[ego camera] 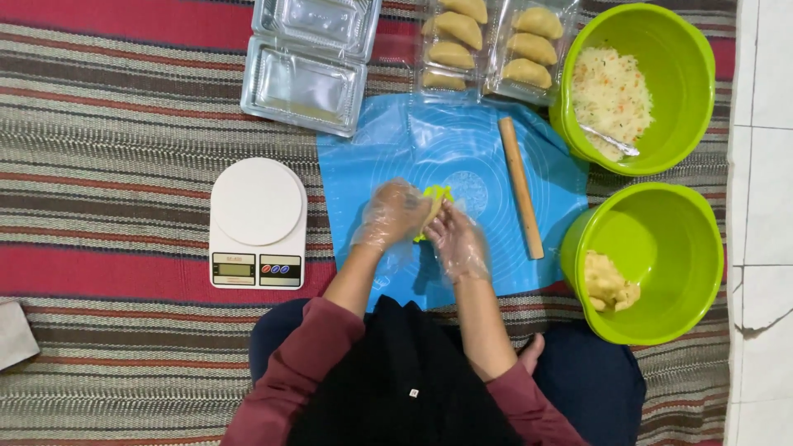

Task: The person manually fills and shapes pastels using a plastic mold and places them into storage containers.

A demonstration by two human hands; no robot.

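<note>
- Mat (496, 272): blue, flat on the striped rug; used as landmark for all positions below.
- Bowls: two green ones just right of the mat. Upper bowl (694, 49) holds shredded pale filling and a spoon; lower bowl (661, 239) holds lumps of dough (607, 285).
- Scale (258, 223): white, left of the mat, plate bare.
- Trays: clear empty one (306, 83) above the mat's left corner; two above its top edge hold finished pastries (454, 29).
- Pin (520, 186): wooden, lies on the mat's right part, apart from the hands.
- Left hand (392, 213), right hand (456, 244): both in thin clear gloves, over the mat's middle, fingers curled narrow around one thing from either side.
- Mould (436, 195): small, yellow-green, pressed between the two hands with pale dough in it; mostly hidden, so its exact closure cannot be told.
- Handling judgement: mould is likely light and stiff; the dough is soft, easily torn or dented. Gloves may slip on plastic. Best hold is on the mould's outer shells, pressing evenly at the rim, not on the dough itself.
</note>
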